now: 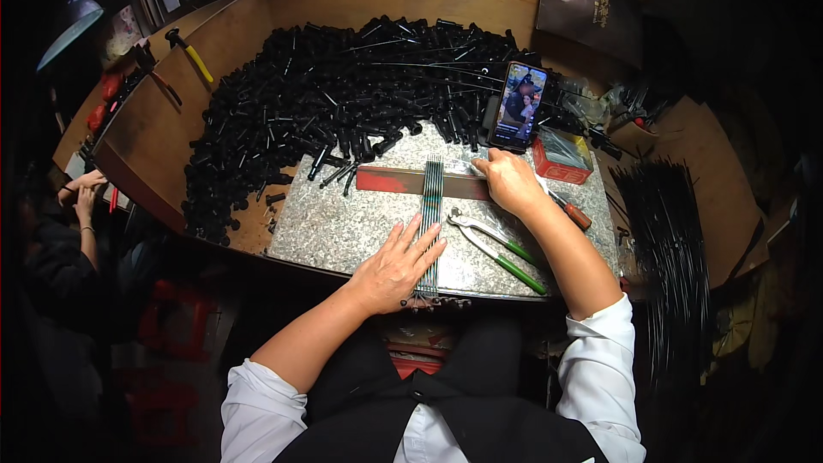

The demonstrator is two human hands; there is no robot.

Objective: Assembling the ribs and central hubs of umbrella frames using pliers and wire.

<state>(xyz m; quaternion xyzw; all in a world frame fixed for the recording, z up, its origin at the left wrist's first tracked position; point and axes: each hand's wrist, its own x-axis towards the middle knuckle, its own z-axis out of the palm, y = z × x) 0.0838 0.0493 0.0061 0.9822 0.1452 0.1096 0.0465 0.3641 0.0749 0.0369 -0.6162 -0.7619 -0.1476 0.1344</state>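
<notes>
resting spread in the head view, the left hand (pixel 394 266) lies over the bundle of thin rods (pixel 434 227) without clenching it. the right hand (pixel 512 182) is bent beside the phone (pixel 520 105), index finger stretched out; whether it grasps something, i cannot tell. the rods lie side by side across a flat bar (pixel 383 180) with worn red paint, on a speckled stone slab (pixel 321 227). they look metallic and smooth, so probably light, stiff, rather slippery; gathering them around the middle seems best. small round knobs end them near the person. pincers (pixel 497 250) with green handles lie at right.
</notes>
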